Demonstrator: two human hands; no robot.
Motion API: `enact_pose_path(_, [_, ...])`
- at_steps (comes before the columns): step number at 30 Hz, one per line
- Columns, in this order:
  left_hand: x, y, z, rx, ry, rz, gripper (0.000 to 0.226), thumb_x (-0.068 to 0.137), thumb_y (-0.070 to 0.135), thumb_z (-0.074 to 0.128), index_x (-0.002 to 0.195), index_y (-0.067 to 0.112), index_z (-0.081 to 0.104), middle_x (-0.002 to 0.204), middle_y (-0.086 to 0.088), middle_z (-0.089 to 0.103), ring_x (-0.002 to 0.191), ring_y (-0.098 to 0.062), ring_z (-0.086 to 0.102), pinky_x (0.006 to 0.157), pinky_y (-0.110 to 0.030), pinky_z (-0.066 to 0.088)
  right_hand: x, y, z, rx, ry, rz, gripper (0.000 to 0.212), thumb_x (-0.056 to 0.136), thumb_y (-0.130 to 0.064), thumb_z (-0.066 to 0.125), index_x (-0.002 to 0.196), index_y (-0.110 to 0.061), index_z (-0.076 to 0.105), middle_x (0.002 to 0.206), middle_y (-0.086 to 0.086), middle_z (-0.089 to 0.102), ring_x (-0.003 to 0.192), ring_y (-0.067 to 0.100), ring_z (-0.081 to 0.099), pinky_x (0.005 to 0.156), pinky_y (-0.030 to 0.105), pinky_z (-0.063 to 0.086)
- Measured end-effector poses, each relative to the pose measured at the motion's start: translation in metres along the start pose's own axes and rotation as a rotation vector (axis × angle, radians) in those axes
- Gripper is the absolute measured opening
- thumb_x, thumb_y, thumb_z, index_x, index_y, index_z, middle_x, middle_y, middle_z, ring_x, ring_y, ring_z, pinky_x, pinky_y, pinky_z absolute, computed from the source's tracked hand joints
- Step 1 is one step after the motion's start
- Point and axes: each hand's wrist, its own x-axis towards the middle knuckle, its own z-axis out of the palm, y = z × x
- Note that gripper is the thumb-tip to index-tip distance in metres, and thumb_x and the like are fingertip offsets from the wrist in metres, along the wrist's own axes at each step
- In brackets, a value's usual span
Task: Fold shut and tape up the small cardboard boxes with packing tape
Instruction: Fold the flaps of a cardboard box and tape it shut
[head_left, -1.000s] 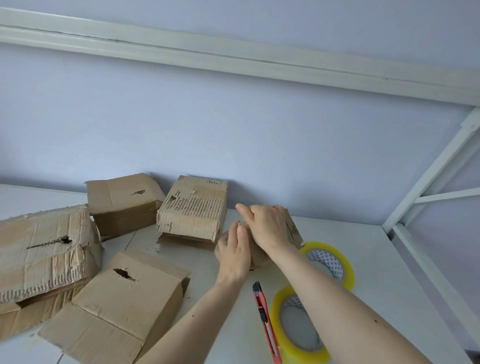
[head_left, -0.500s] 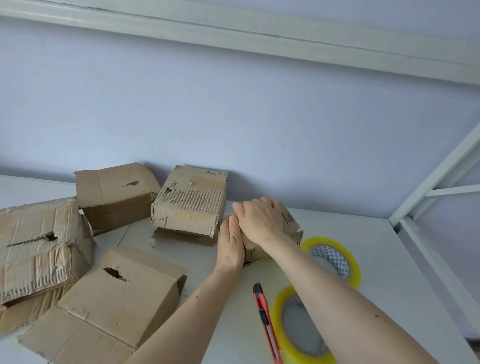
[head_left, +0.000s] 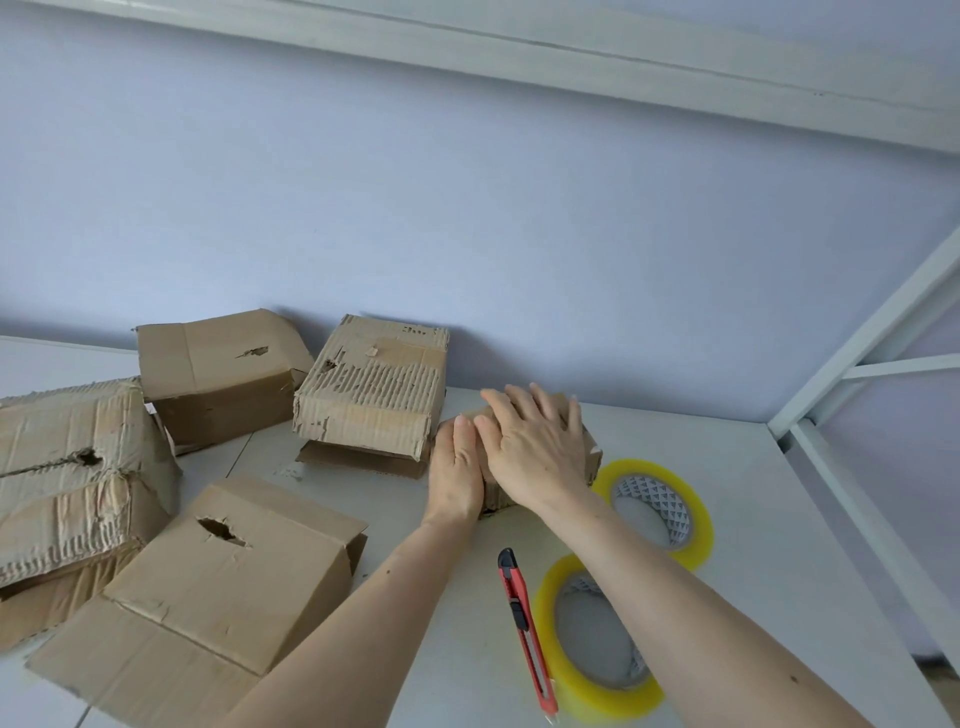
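A person presses a small cardboard box (head_left: 589, 457) shut on a white bench (head_left: 779, 519), just in front of the lilac wall and right of a ragged, corrugated box (head_left: 371, 384). The right hand (head_left: 535, 447) lies flat across the top of the small box, fingers straight and spread, pinning the flaps down. The left hand (head_left: 457, 473) stands on edge against the box's left side, fingers straight and together, bracing it; neither hand curls around anything.

Two rolls of packing tape with yellowish rims wait nearby: the far roll (head_left: 657, 512) just right of the box, the near roll (head_left: 597, 639) partly under the right forearm. A red utility knife (head_left: 527, 634) lies beside the near roll. Four larger boxes sit to the left, among them a torn one (head_left: 67, 478) at the frame's edge, a holed one (head_left: 218, 587) nearest the camera and a plain one (head_left: 218, 374) by the wall.

The small box looks light and thin-walled, likely to slide on the smooth bench and to spring open if released. It would best be held with a flat palm over the flap seam and a brace on one side, leaving the other hand free for tape. No tape is seen on it yet.
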Motion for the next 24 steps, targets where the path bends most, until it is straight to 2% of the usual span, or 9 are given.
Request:
enact_pose_path(5, [-0.008,0.014,-0.003,0.058,-0.024,-0.04,0.024,0.11,0.033,0.029,0.115,0.022,0.05,0.097,0.015,0.054,0.093,-0.002,0.052,0.088,-0.022,0.032,-0.024,0.01,-0.005,-0.05,-0.065,0.053,0.055,0.102,-0.062,0.01,0.155,-0.049,0.012,0.168,-0.008,0.0,0.154,0.025,-0.006,0.115,0.068,0.002])
enact_pose_path(8, [-0.006,0.022,-0.004,0.099,-0.047,-0.064,0.042,0.11,0.033,0.028,0.119,0.004,0.057,0.103,-0.005,0.063,0.105,-0.022,0.06,0.089,-0.032,0.041,-0.023,0.005,-0.009,-0.013,-0.067,0.14,0.056,0.098,-0.069,0.014,0.152,-0.055,0.012,0.168,0.006,-0.005,0.152,0.037,-0.001,0.115,0.063,0.01])
enact_pose_path(10, [-0.002,0.027,-0.006,0.094,-0.067,-0.134,0.052,0.109,0.039,0.027,0.124,-0.001,0.057,0.11,-0.019,0.064,0.112,-0.032,0.06,0.098,-0.039,0.046,-0.02,0.002,-0.014,0.033,-0.056,0.209,0.061,0.095,-0.074,0.022,0.152,-0.054,0.017,0.165,0.015,0.004,0.146,0.042,0.015,0.111,0.056,0.02])
enact_pose_path(12, [-0.002,0.033,-0.008,0.062,-0.107,-0.196,0.055,0.108,0.046,0.024,0.132,0.006,0.054,0.123,-0.014,0.062,0.116,-0.029,0.058,0.103,-0.039,0.045,-0.021,0.001,-0.02,0.126,-0.023,0.248,0.067,0.092,-0.076,0.033,0.152,-0.048,0.025,0.158,0.016,0.018,0.137,0.04,0.029,0.107,0.051,0.028])
enact_pose_path(15, [-0.012,0.051,-0.012,-0.032,-0.153,-0.156,0.054,0.105,0.056,0.021,0.148,0.028,0.038,0.139,0.002,0.051,0.124,-0.018,0.051,0.101,-0.032,0.045,-0.025,-0.002,-0.035,0.284,0.096,0.219,0.066,0.089,-0.073,0.049,0.147,-0.042,0.041,0.157,0.012,0.021,0.137,0.036,0.028,0.109,0.048,0.028])
enact_pose_path(17, [-0.021,0.061,-0.014,-0.117,-0.151,-0.119,0.07,0.092,0.076,0.028,0.152,0.039,0.031,0.147,0.004,0.049,0.132,-0.016,0.05,0.112,-0.04,0.041,-0.031,-0.007,-0.048,0.354,0.211,0.176,0.065,0.086,-0.07,0.058,0.143,-0.041,0.047,0.159,0.009,0.019,0.14,0.033,0.025,0.111,0.047,0.027])
enact_pose_path(19, [-0.03,0.066,-0.02,-0.177,-0.154,-0.083,0.084,0.071,0.09,0.035,0.144,0.047,0.037,0.145,0.006,0.053,0.133,-0.016,0.052,0.114,-0.045,0.04,-0.043,-0.014,-0.061,0.381,0.323,0.135,0.068,0.082,-0.069,0.064,0.142,-0.04,0.05,0.158,0.006,0.021,0.139,0.03,0.027,0.111,0.045,0.028])
enact_pose_path(22, [-0.054,0.081,-0.03,-0.193,-0.13,-0.012,0.056,0.081,0.083,0.034,0.124,0.051,0.047,0.131,0.011,0.061,0.126,-0.009,0.056,0.113,-0.042,0.041,-0.064,-0.025,-0.076,0.368,0.435,0.079,0.07,0.08,-0.071,0.064,0.141,-0.039,0.053,0.159,0.007,0.024,0.138,0.029,0.03,0.108,0.042,0.029])
enact_pose_path(24, [-0.07,0.087,-0.037,-0.238,-0.109,0.018,0.04,0.097,0.07,0.031,0.125,0.046,0.046,0.125,0.019,0.06,0.121,-0.001,0.055,0.113,-0.036,0.039,-0.078,-0.034,-0.08,0.326,0.48,0.056,0.069,0.08,-0.074,0.06,0.139,-0.039,0.056,0.159,0.01,0.027,0.136,0.031,0.032,0.106,0.042,0.031])
